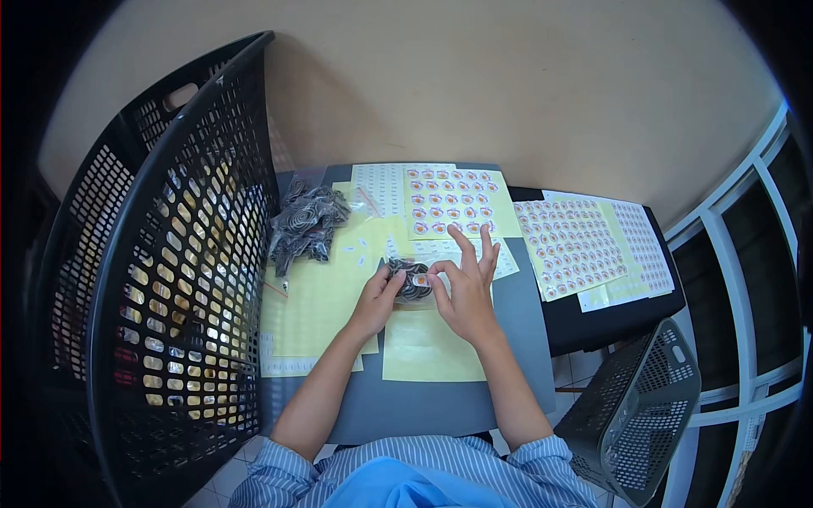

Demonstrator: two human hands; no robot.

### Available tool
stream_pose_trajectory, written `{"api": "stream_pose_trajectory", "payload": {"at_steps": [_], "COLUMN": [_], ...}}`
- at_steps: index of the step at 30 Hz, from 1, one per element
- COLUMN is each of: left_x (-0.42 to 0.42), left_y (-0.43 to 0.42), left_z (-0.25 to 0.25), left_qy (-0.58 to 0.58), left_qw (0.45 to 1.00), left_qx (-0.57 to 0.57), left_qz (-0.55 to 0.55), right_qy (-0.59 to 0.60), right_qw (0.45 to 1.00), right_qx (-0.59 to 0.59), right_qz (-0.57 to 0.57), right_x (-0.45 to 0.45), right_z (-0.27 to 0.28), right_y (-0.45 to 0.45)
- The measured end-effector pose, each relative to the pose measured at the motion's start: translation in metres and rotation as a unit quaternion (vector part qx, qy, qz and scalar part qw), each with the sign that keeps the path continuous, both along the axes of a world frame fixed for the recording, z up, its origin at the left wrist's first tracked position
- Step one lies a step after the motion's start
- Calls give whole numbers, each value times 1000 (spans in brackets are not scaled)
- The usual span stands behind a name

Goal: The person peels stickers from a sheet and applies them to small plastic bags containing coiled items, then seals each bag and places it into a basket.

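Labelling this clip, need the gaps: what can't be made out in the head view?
Head view:
- Sticker: pinched or just touched by the right hand; its fingertips cover the edge.
- Packet: number of dark coils inside; left hand covers part.
- Sticker sheets: wording too small to read.
- Large basket, picture's left: what it contains; mesh wall breaks up the view.

The print on the sticker sheets (453, 200) is too small to read
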State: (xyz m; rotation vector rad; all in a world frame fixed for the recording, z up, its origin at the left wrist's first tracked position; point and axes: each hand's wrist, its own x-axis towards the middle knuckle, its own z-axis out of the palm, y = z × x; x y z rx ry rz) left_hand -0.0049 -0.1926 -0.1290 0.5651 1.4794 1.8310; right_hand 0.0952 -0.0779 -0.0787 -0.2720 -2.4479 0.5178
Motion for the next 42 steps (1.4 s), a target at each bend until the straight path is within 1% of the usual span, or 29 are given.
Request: {"api": "stream_pose_trajectory", "payload": {"at_steps": [5, 8, 10, 13, 17, 20, 22, 25, 29, 31, 35, 37, 38, 40, 41, 42], "left_x": [-2, 0, 1, 3, 2, 1, 2, 1, 3, 2, 3, 2, 2, 1, 1, 2], "left_y": [0, -2, -2, -2, -3, -3, -4, -3, -3, -3, -3, -4, -4, -3, -4, -5], "left_z": [-5, 3, 8, 10, 11, 9, 11, 5, 8, 3, 8, 8, 7, 4, 4, 7], "left_qy": [5, -11, 62, 39, 40, 64, 78, 106, 97, 106, 131, 127, 127, 132, 132, 116], "left_qw": [1000, 1000, 997, 998, 998, 997, 996, 993, 994, 994, 990, 990, 990, 991, 991, 993], "left_qx": [5, 20, -9, 4, -3, -6, -9, -28, -35, -34, -47, -57, -57, -7, -8, -1], "left_qz": [-11, -19, -44, -44, -49, -43, -36, -41, -35, -21, -24, -33, -33, -27, -26, -27], "right_qy": [-6, -8, -2, -3, -3, -2, -2, 8, 37, 74, 65, 67, 67, 73, 73, 78], "right_qw": [1000, 1000, 1000, 1000, 1000, 1000, 999, 998, 997, 986, 986, 958, 958, 945, 945, 923], "right_qx": [3, 14, 10, 10, 3, -6, -43, -68, -73, -149, -151, -277, -277, -315, -315, -372], "right_qz": [-3, -6, 1, 6, 8, 8, 9, 6, 3, -20, -38, 17, 17, 55, 56, 67], "right_x": [-1, -1, 0, 0, 0, -1, -1, -2, -7, -8, -8, -8, -9, -11, -10, -8], "right_z": [-2, -2, 0, -1, -2, -5, -8, -13, -21, -19, -27, -26, -30, -34, -36, -29], "right_y": [-1, -2, -3, -2, -2, -2, -1, 2, -1, -2, 4, 9, 13, 19, 19, 15]}}
